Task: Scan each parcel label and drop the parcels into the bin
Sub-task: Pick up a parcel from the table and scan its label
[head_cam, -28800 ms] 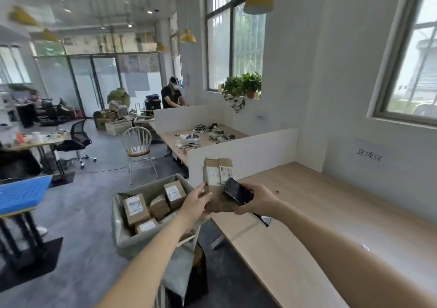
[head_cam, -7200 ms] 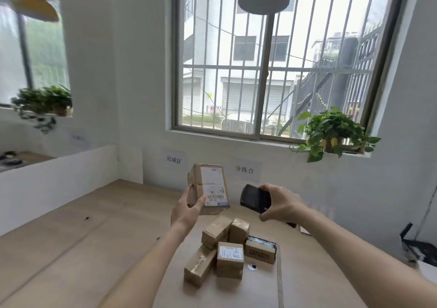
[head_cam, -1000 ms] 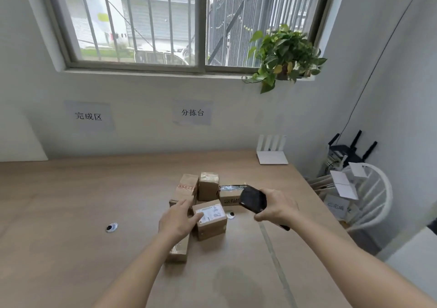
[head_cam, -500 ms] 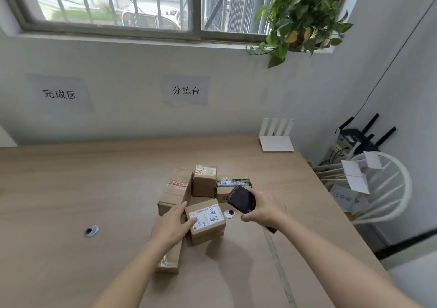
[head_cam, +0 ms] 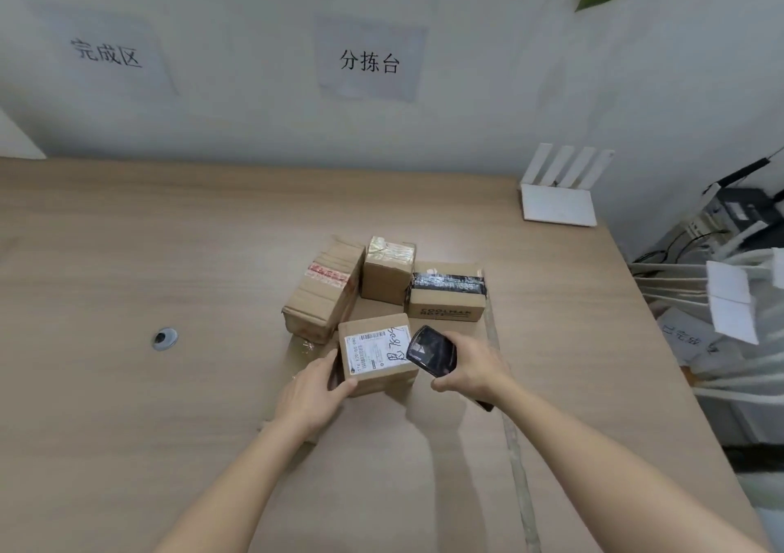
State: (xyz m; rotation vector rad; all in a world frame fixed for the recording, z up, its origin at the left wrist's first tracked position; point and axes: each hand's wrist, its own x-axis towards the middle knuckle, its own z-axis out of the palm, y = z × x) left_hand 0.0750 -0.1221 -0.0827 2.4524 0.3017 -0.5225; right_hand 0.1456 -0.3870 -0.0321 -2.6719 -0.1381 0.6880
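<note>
Fingers [head_cam: 335, 366] of the left hand [head_cam: 312, 395] now curl round the labelled parcel's [head_cam: 377, 359] near-left corner, where half a second ago they only rested on its edge. The right hand [head_cam: 471, 368] still grips the scanner [head_cam: 430, 351], which has closed in to overlap the label's [head_cam: 375, 349] right edge. Three more parcels [head_cam: 384, 272] sit just beyond the fingers on the table [head_cam: 127, 383].

You stood in an office parcel-sorting corner: wall signs [head_cam: 370, 61], taped parcels [head_cam: 386, 272] on the table [head_cam: 127, 255], a router [head_cam: 558, 208]
</note>
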